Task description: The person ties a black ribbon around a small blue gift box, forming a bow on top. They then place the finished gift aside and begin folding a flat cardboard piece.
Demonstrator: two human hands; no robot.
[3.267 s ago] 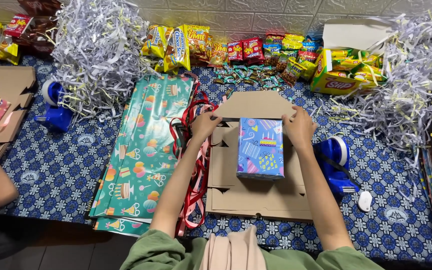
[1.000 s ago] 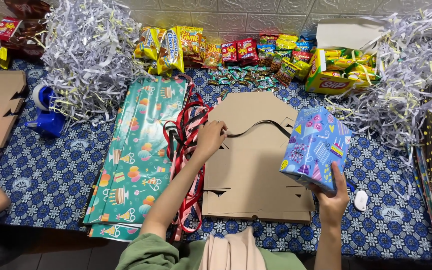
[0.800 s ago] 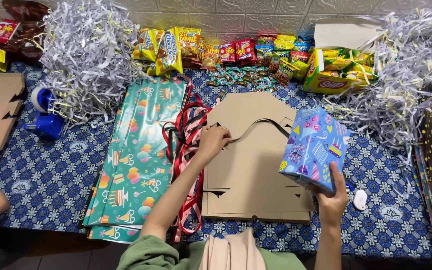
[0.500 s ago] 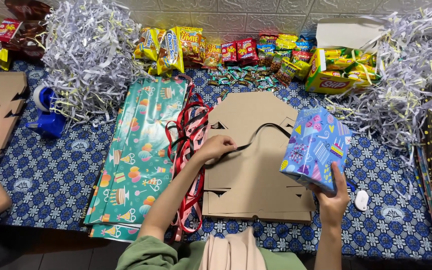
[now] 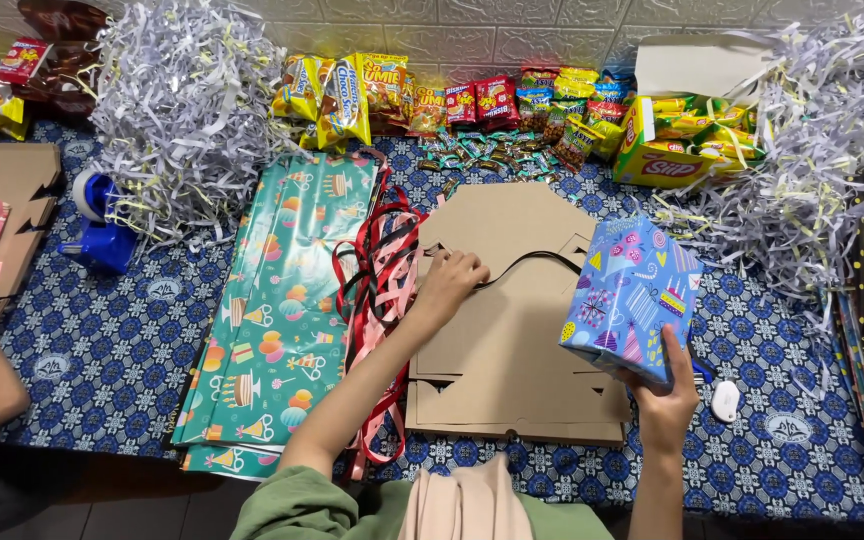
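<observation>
Currently, left of centre, left hand pinches a thin black ribbon over the flat cardboard sheets on the tabletop; right hand grips the blue wrapped box from below, lifted; best kept level, ribbon taut.

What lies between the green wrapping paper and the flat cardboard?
In the head view, a bundle of red and pink ribbons lies between the green wrapping paper and the flat cardboard.
</observation>
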